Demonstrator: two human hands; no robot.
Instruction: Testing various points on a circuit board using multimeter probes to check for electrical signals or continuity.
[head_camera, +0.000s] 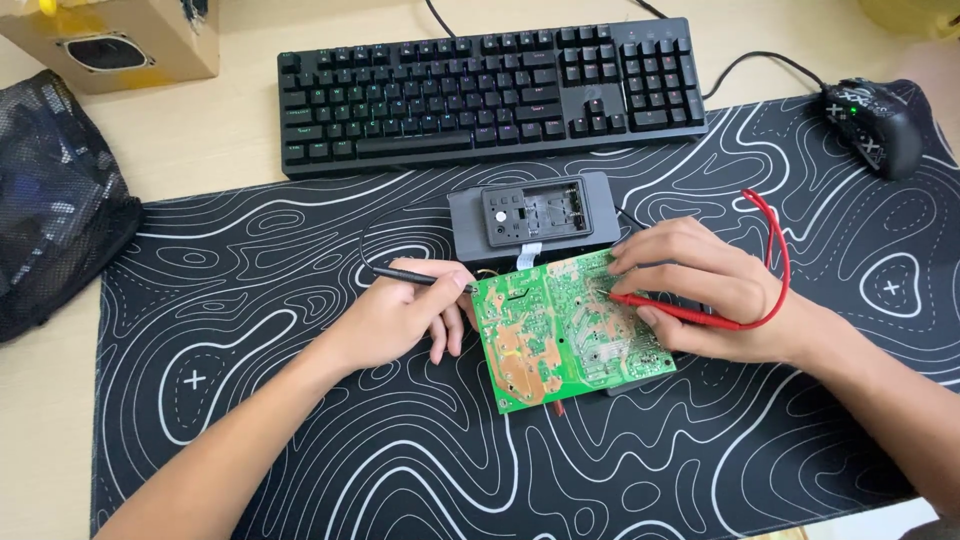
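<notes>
Forearms are reaching in from the bottom edge, both resting on the big black desk mat with white contour lines (300, 440), which is covering most of the pale wooden desk (200, 140). Beyond the mat, a black full-size mechanical keyboard (490, 90) is lying along the far side, w/ a black mesh pouch (55, 200) at left, a brown cardboard box (120, 40) in the far-left corner and a black wired mouse (875, 125) far right.

Mid-mat, a dark grey plastic housing w/ an open rectangular recess (535, 215) is sitting just behind the green printed circuit board (560, 330), solder side up and tilted, partly propped on something dark beneath (can't tell what).

The left hand (400, 315) is pinching a thin black test probe (415, 277) between thumb and fingers, tip touching the board's left edge near the top. The right hand (700, 290) is lying on the board's right part, fingers pressed together over a red test probe (665, 308), its red lead (780, 250) looping round the wrist.

Risk, as I'm judging it: the board is sitting unevenly, so a probe tip could be skating across neighbouring solder joints and bridging them; the right palm is also resting near bare solder, and the looped lead could be tugging the board off its perch.
</notes>
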